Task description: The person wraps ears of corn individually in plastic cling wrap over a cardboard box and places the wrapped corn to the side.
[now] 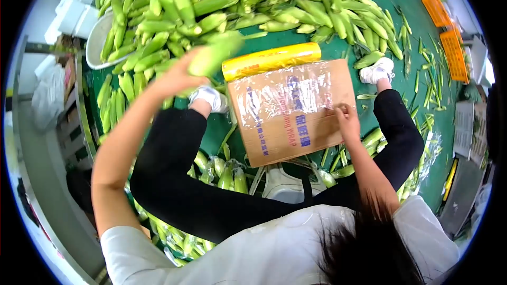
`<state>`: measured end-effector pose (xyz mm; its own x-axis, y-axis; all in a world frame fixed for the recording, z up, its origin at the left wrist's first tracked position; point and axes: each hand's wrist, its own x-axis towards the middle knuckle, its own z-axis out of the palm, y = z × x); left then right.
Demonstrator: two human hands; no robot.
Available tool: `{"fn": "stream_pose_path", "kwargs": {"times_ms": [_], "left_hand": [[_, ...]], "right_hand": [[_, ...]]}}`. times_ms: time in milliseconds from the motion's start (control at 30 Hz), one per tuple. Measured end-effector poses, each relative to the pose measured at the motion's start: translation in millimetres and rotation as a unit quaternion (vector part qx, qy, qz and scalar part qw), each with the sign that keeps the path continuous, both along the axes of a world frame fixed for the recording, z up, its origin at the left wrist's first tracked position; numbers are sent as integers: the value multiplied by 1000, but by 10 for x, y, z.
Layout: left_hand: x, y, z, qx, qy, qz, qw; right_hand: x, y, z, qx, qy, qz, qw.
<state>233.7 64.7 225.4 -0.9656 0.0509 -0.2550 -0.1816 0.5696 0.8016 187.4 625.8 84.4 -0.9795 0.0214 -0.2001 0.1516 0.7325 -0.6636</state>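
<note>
My left hand (178, 76) is closed around an ear of corn in its green husk (215, 55), raised above the left edge of the cardboard box; the ear is a little blurred. Across my knees lies that brown cardboard box (274, 150), printed with blue and red lettering. A yellow roll of cling film (272, 60) rests along its far edge. From the roll a clear sheet of film (285, 95) stretches over the box top. At the sheet's near right edge, the fingers of my right hand (347, 122) are pinched together on the film.
A large heap of husked corn (296, 0) covers the green floor ahead, beside a pale basin (97, 39). Wrapped ears (227, 174) lie beneath my legs, around a white stool (285, 182). Orange crates (454, 55) stand at right, white foam boxes (74, 5) at upper left.
</note>
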Motion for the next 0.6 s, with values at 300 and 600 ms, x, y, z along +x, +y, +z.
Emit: {"fn": "stream_pose_path", "kwargs": {"times_ms": [300,600], "left_hand": [[-376,2538,-886,-314,91,-109,939],[634,2388,-1306,-273,200,-129,932]], "right_hand": [[-108,-310,267,-283,-81,-20,955],[-519,-1174,309,-17,225,419,880]]}}
